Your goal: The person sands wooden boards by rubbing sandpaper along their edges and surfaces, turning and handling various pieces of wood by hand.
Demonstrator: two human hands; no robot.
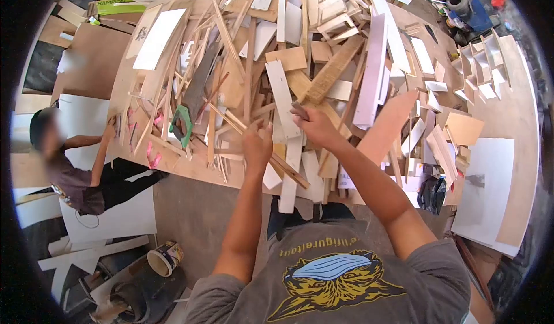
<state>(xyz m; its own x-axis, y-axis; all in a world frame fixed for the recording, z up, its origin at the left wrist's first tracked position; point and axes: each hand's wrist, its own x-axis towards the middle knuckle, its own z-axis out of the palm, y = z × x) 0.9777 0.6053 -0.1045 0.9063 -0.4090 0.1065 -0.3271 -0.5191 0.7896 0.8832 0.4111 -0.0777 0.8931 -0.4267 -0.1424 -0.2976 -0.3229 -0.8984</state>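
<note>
My left hand (258,145) is closed above the scrap pile, its fingers curled together; what they hold, if anything, is hidden. Brown wooden strips (291,171) run beneath it and stick out towards my body. My right hand (316,127) is closed on a small dark brown wood piece (298,110) at its fingertips. Between my hands lies a long white board (280,96) with small holes. A yellowish-brown plank (336,70) slants away just beyond my right hand.
Wood offcuts cover much of the large table (196,172). A handsaw (182,125) with a green handle lies left, a pinkish board (372,75) right. Another person (75,168) stands at the left edge. A black bag (431,194) hangs at the front right; a bucket (165,259) is below left.
</note>
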